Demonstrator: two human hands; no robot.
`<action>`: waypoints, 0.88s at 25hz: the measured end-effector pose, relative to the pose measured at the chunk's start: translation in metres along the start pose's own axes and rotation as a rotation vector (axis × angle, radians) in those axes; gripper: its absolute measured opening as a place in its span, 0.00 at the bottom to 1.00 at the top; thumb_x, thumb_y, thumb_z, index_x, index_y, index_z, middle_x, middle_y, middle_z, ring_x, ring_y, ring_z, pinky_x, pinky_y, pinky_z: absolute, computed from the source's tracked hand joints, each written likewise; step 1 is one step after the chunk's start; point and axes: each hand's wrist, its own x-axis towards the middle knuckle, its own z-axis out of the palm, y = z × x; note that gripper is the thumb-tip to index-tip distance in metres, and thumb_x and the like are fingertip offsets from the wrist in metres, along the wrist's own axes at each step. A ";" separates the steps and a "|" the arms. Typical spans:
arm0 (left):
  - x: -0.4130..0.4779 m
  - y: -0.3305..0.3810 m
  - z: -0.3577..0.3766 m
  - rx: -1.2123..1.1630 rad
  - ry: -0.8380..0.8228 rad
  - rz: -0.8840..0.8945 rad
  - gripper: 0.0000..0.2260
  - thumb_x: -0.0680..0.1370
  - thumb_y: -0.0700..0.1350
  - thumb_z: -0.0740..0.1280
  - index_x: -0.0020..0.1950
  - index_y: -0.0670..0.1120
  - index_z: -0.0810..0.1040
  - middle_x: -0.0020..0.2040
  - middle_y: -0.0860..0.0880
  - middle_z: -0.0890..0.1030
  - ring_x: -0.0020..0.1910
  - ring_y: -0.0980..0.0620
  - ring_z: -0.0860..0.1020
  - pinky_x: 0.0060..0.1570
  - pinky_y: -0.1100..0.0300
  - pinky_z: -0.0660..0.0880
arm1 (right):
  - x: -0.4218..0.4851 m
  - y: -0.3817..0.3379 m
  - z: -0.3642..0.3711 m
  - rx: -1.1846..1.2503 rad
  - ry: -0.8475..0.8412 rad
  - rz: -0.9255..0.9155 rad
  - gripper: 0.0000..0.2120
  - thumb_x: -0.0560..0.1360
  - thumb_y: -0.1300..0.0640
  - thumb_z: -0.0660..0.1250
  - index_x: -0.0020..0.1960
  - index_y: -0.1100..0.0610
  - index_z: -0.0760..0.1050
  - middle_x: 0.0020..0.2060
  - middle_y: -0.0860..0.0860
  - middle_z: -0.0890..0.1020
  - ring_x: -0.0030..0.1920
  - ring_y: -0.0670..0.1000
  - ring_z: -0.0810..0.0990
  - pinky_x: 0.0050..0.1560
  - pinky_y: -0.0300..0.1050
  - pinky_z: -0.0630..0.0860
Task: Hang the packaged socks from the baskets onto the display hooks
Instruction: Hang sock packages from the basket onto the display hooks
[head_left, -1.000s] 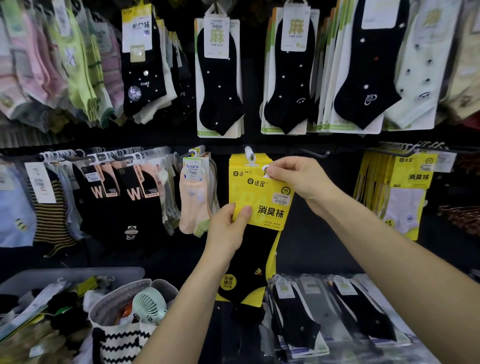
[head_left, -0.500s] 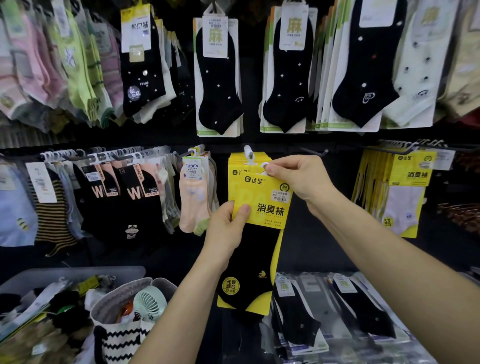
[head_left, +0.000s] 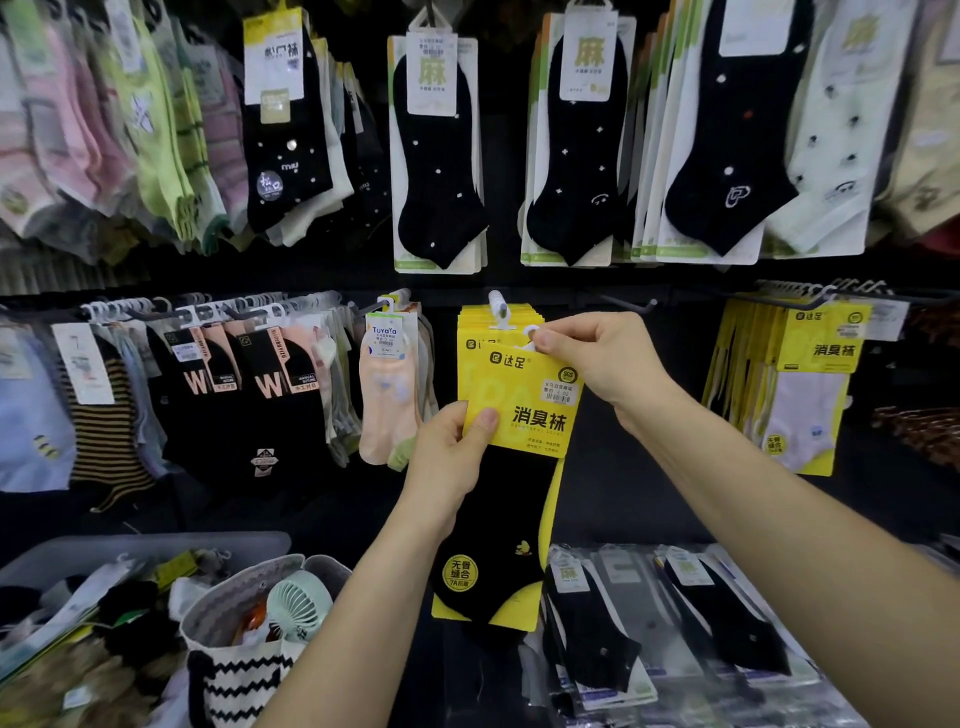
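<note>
A yellow sock package (head_left: 524, 405) with a black sock inside hangs tilted in front of a stack of the same yellow packages on a display hook (head_left: 497, 307). My left hand (head_left: 451, 457) pinches the package's lower left edge, thumb on the front. My right hand (head_left: 597, 358) pinches its white hanger tab at the top, just right of the hook's tip. Whether the tab is on the hook I cannot tell.
Rows of hung socks fill the wall above and to both sides, with more yellow packs (head_left: 810, 374) at right. A grey basket (head_left: 156, 551) of socks and a zigzag fabric basket (head_left: 244, 654) with a small fan stand lower left. Bagged black socks (head_left: 675, 613) lie lower right.
The package has risen slightly toward the hook, and my right hand has shifted its tab a little closer to the hook's tip. My left hand keeps its hold.
</note>
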 end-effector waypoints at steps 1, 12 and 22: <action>0.000 0.001 0.000 -0.003 0.001 -0.001 0.06 0.80 0.42 0.62 0.46 0.45 0.77 0.48 0.39 0.83 0.51 0.38 0.80 0.55 0.37 0.75 | 0.000 0.002 0.001 0.020 0.005 0.010 0.04 0.73 0.58 0.70 0.41 0.51 0.82 0.39 0.47 0.84 0.39 0.42 0.82 0.36 0.32 0.76; -0.001 0.004 0.004 0.018 0.021 0.054 0.04 0.79 0.41 0.63 0.48 0.48 0.77 0.49 0.44 0.83 0.51 0.45 0.82 0.53 0.50 0.78 | -0.022 0.041 0.016 0.320 0.123 0.107 0.02 0.75 0.58 0.67 0.46 0.54 0.79 0.40 0.49 0.86 0.43 0.47 0.85 0.38 0.39 0.80; 0.001 -0.002 -0.003 0.034 0.057 0.011 0.07 0.79 0.38 0.62 0.54 0.45 0.77 0.49 0.47 0.83 0.48 0.50 0.82 0.50 0.56 0.78 | 0.002 0.036 0.024 0.254 0.124 0.156 0.02 0.75 0.57 0.69 0.44 0.54 0.79 0.35 0.47 0.85 0.37 0.45 0.84 0.33 0.36 0.78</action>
